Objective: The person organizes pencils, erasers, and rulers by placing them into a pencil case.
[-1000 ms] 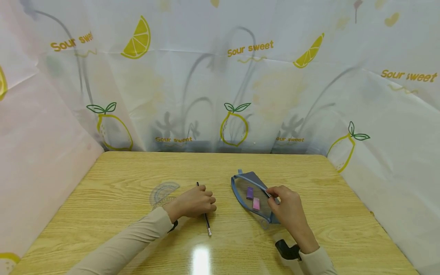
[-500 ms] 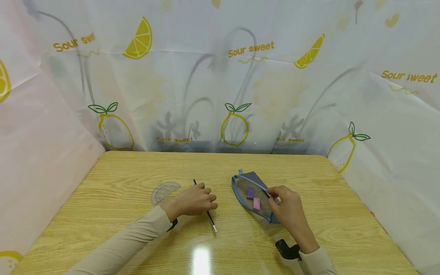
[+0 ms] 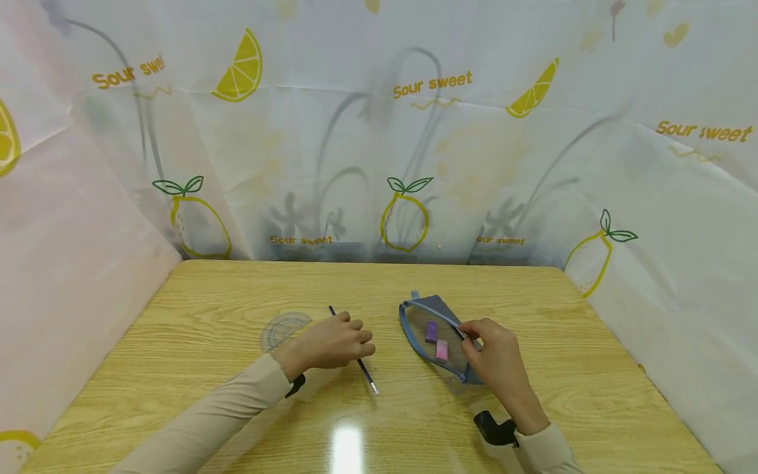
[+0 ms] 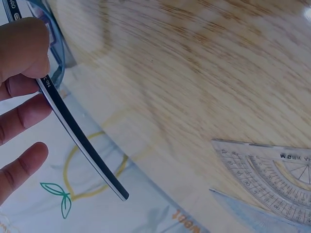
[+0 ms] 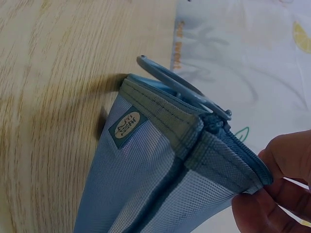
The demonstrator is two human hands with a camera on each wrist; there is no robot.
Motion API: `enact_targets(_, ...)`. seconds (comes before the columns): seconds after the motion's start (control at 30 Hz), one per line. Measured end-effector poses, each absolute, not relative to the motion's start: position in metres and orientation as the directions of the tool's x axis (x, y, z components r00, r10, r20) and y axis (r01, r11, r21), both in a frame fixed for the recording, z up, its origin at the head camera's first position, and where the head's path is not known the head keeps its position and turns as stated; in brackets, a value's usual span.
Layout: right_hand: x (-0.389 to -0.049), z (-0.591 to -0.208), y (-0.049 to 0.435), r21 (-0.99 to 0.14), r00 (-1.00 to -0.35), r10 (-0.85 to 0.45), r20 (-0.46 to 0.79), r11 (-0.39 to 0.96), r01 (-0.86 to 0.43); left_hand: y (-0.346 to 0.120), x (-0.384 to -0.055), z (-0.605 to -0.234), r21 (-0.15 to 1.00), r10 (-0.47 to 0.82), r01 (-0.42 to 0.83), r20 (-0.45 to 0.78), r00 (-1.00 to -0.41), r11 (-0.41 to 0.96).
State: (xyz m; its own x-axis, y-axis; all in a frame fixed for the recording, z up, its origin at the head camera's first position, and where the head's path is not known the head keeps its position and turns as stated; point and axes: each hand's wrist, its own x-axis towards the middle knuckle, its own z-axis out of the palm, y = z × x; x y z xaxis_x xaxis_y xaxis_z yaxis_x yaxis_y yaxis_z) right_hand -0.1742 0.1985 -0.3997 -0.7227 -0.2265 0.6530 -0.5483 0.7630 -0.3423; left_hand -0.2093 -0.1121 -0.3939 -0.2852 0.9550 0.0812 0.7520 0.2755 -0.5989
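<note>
Between the thumb and fingers of my left hand point(image 3: 328, 341) is a dark pencil point(image 3: 368, 378), its eraser end toward me. In the left wrist view the thumb and index finger pinch the pencil point(image 4: 80, 136) while the other fingers spread apart. My right hand point(image 3: 500, 359) pinches the zipped edge of a blue mesh pencil pouch point(image 5: 146, 165), whose mouth gapes. A purple block point(image 3: 431, 332) and a pink block point(image 3: 441, 350) show within the pouch's opening in the head view.
Left of the left hand, a clear protractor point(image 3: 285, 329) lies on the wooden table point(image 3: 237, 283). Beside it in the left wrist view is another clear plastic piece point(image 4: 243, 208). A lemon-print sheet point(image 3: 331, 164) surrounds the table's back and sides.
The pencil has swung in my left hand: its far end moved left and away, its eraser end right. The left hand shifted slightly. My right hand and the pouch stay in place.
</note>
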Motion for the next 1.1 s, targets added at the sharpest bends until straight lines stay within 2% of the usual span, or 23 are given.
enact_targets(0.57, -0.174, -0.401, 0.198, -0.334, -0.71, -0.223, 0.668, 0.763, -0.554, -0.114, -0.206, -0.385, -0.638, 0.962, 0.722, 0.132, -0.239, 0.267)
enact_targets(1.1, -0.175, -0.4, 0.198, -0.33, -0.701, -0.225, 0.677, 0.758, -0.563, -0.101, -0.205, -0.379, -0.575, 0.936, 0.757, 0.324, -0.139, 0.312)
